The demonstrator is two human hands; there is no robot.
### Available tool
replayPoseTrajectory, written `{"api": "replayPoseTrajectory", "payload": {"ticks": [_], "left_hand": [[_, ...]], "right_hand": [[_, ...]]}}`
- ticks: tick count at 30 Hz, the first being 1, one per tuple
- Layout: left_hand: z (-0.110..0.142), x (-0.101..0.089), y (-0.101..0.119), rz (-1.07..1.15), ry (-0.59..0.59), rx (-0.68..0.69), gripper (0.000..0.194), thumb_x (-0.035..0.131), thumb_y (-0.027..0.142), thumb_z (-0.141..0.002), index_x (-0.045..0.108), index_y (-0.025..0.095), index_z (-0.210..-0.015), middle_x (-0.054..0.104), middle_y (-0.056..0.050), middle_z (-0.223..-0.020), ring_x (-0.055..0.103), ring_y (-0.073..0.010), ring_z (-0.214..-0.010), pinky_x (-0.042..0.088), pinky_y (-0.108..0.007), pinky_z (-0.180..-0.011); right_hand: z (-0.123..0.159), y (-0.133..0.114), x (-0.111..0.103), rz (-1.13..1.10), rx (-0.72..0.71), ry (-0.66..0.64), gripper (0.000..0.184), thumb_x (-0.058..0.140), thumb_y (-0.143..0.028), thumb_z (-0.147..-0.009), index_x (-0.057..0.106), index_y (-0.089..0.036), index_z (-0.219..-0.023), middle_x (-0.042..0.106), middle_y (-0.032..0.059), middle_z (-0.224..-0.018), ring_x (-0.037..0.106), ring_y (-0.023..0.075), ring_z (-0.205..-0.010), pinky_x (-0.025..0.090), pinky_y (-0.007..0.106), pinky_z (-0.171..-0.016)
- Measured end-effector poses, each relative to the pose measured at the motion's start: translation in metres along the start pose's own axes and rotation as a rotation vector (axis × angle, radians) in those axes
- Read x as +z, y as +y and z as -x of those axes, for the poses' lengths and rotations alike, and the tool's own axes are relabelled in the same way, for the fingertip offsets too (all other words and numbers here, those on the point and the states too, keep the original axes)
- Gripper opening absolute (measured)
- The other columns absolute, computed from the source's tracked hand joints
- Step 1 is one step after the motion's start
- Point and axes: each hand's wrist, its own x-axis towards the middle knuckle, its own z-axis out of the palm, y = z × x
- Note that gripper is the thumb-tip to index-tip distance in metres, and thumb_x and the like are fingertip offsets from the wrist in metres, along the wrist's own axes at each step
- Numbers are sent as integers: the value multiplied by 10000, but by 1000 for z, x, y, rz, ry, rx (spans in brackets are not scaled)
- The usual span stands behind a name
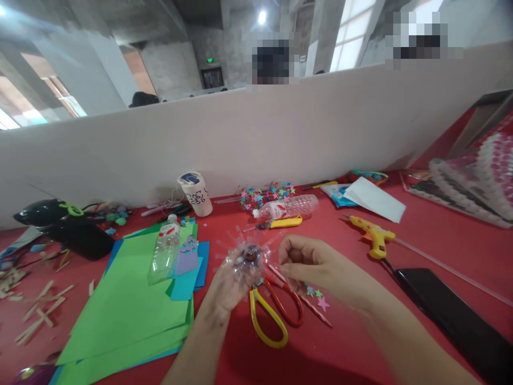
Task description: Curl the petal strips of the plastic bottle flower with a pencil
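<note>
My left hand [233, 283] is closed round a clear plastic bottle piece [250, 255], cut into strips that spread outward like petals, with a dark round centre. Just right of it, my right hand [310, 260] has its fingers curled and pinched; whatever they hold, if anything, is too small or hidden to tell. Below both hands lie scissors [269, 336] with one yellow and one red handle. A thin pink-and-white stick [318, 313] passes under the right hand, beside several small paper stars [322, 304].
Left are green paper sheets [132, 299] under a plastic bottle [165, 248]. Behind my hands lie another bottle [294, 207], a yellow cutter [286, 222] and a cup [195, 193]. Right are a yellow glue gun [372, 235] and a black case [444, 310]. A white partition [256, 139] closes the back.
</note>
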Motion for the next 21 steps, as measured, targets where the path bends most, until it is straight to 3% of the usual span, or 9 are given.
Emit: {"api": "replayPoseTrajectory", "payload": {"ticks": [12,17,21], "left_hand": [[-1,1,-1,28,39,-17,258,407,91,-798,582,119,-611,621,-29,-588,577,-95,-490,487,-187,-481],[-1,-1,-2,50,13,-16,248,406,82,-799,606,107,-653,633,-35,-614,595,-104,-532,505,-204,-522],[0,2,0,56,34,-42,223,440,87,-785,598,102,-627,623,-43,-592,579,-99,-489,475,-179,-461]], "right_hand": [[0,3,0,18,-36,-13,132,474,-69,-718,419,-188,-733,469,-78,-528,436,51,-450,351,169,-450],[0,2,2,0,-82,43,157,443,-44,-702,392,-193,-711,431,-93,-516,400,42,-434,304,159,-427],[0,0,4,14,-93,64,158,472,-57,-708,385,-188,-696,408,-96,-514,372,33,-423,276,154,-412]]}}
